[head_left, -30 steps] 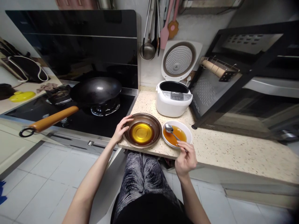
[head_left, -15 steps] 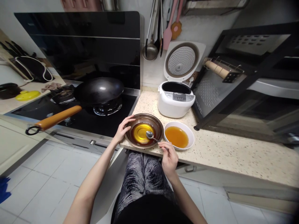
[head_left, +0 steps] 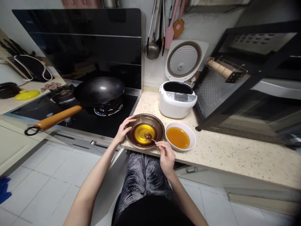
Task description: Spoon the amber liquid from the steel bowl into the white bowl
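Note:
A round metal bowl (head_left: 161,128) of clear golden liquid stands at the counter's front edge. My left hand (head_left: 123,129) holds its left rim, thumb reaching inside. Between the fingertips of my right hand (head_left: 167,156) is the handle of a metal spoon (head_left: 148,137). The spoon's head is down in the golden liquid and looks dark, tinted by it. Close to the metal bowl's right side sits a white bowl (head_left: 193,135) with cloudy orange liquid in it, near my right hand.
Behind the bowls is a white rice cooker (head_left: 176,106) with its lid raised. A black wok (head_left: 101,91) rests on the stove at left, its wooden handle (head_left: 58,117) jutting forward. A black rack (head_left: 211,103) stands at right; utensils (head_left: 152,50) hang on the wall.
My right hand has moved slightly left, carrying the spoon's head from above the liquid's surface down into the golden liquid. My left hand stays on the rim.

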Available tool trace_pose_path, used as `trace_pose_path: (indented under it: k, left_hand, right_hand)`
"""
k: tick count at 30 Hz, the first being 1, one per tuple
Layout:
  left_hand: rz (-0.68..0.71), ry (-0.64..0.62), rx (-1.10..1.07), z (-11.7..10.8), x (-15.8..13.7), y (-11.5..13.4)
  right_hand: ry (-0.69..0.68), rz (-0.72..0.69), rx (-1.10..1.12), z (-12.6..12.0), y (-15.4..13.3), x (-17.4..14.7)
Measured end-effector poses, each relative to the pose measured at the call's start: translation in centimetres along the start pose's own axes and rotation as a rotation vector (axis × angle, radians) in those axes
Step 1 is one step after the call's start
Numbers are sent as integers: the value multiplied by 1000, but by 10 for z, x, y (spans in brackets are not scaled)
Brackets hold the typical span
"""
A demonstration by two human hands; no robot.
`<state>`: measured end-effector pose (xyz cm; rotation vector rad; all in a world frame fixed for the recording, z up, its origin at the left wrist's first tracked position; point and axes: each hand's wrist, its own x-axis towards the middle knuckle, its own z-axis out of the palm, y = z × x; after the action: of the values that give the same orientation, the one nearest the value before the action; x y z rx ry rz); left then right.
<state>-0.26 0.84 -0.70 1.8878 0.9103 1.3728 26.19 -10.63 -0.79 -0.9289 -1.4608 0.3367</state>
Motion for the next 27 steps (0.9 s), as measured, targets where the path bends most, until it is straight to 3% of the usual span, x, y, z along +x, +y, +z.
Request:
trace_pose_path:
  k: [17, 27]
  left_hand:
    - [-15, 3, -2, 1, 0, 4]
    - [1, 0, 4, 0, 0, 1]
  right_hand:
    - [87, -71, -29, 12, 10, -13]
    - [87, -44, -36, 10, 12, -14]
